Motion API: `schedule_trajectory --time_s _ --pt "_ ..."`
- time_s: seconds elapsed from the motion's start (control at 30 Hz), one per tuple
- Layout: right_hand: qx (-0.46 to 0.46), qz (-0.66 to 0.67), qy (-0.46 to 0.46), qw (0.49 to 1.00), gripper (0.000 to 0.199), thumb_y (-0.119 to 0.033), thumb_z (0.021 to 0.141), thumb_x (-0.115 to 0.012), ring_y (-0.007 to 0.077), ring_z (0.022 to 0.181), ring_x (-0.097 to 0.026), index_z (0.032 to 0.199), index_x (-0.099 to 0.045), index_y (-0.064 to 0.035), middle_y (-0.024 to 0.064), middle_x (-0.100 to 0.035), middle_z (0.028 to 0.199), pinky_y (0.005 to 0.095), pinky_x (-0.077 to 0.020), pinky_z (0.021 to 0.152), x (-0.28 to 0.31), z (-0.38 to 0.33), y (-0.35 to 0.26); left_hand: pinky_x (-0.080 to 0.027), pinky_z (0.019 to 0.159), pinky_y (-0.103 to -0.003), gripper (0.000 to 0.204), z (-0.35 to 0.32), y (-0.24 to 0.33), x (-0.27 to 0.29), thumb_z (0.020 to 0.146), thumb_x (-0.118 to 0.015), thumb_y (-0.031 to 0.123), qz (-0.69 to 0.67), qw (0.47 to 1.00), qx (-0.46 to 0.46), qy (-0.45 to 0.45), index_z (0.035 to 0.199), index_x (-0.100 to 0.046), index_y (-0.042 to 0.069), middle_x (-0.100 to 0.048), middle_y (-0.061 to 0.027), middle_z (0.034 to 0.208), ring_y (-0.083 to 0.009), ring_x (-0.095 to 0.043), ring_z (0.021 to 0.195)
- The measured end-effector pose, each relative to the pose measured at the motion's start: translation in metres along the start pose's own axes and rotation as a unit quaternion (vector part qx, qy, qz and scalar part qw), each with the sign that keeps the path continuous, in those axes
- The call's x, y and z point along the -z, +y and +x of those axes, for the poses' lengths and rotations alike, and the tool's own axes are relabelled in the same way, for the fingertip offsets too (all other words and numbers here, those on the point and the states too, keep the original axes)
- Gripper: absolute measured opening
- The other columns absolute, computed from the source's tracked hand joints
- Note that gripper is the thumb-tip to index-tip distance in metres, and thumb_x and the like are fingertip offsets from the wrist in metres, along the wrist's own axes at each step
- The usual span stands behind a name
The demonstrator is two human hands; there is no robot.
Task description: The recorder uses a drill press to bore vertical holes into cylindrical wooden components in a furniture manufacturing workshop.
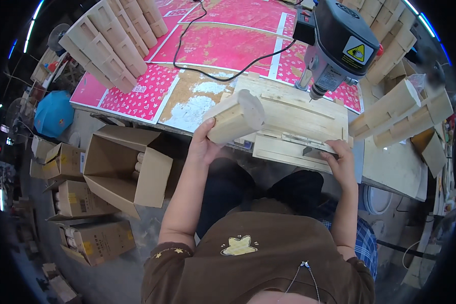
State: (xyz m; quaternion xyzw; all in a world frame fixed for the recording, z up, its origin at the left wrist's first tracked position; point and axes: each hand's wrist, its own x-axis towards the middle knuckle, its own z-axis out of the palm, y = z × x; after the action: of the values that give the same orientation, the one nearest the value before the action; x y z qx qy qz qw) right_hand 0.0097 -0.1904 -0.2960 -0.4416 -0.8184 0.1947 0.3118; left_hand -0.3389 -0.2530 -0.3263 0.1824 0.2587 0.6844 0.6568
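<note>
My left hand (pixel 205 142) grips a pale round wooden block (pixel 235 119) by its lower left side, held tilted above the table's front edge. The block's flat round end faces right. My right hand (pixel 341 158) is closed at the right front of a flat wooden jig (pixel 301 114), on a thin black piece (pixel 314 152) beside a metal strip. Whether that black piece is loose or fixed to the jig I cannot tell. Behind the jig stands a black drill press (pixel 342 38), its chuck (pixel 316 92) over the jig's far right part.
Stacked wooden blocks (pixel 104 45) stand at the far left of the pink-covered table (pixel 223 45); more wooden cylinders (pixel 387 109) stand on the right. A black cable (pixel 238 76) crosses the tabletop. Cardboard boxes (pixel 121 175) sit on the floor at left, a white bucket (pixel 377 199) at right.
</note>
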Motion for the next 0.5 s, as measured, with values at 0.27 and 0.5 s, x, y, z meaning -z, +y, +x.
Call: schedule_trajectory --time_s 0.27,0.5 --pt "-0.002 -0.005 0.008 1.000 0.026 -0.005 0.066 -0.068 0.0306 0.080 -0.053 0.091 -0.061 -0.0026 0.0120 -0.058 0.080 0.0366 -0.0414 0.070 -0.001 -0.002 -0.001 -0.047 0.078 -0.027 0.024 -0.004 0.014 -0.001 0.076 -0.065 0.007 0.172 0.976 -0.086 0.105 0.096 -0.062 -0.004 -0.065 -0.0096 0.090 -0.0147 -0.061 0.086" --pt "0.027 -0.024 0.025 0.999 0.027 -0.008 0.066 -0.069 0.0304 0.077 -0.052 0.091 -0.061 -0.0020 0.0123 -0.057 0.078 0.0363 -0.0409 0.068 -0.003 -0.003 0.002 -0.046 0.079 -0.029 0.032 -0.005 0.032 0.035 0.076 -0.065 0.004 0.133 0.974 -0.143 0.113 0.105 -0.057 -0.005 -0.062 -0.0097 0.099 -0.0162 -0.058 0.093"
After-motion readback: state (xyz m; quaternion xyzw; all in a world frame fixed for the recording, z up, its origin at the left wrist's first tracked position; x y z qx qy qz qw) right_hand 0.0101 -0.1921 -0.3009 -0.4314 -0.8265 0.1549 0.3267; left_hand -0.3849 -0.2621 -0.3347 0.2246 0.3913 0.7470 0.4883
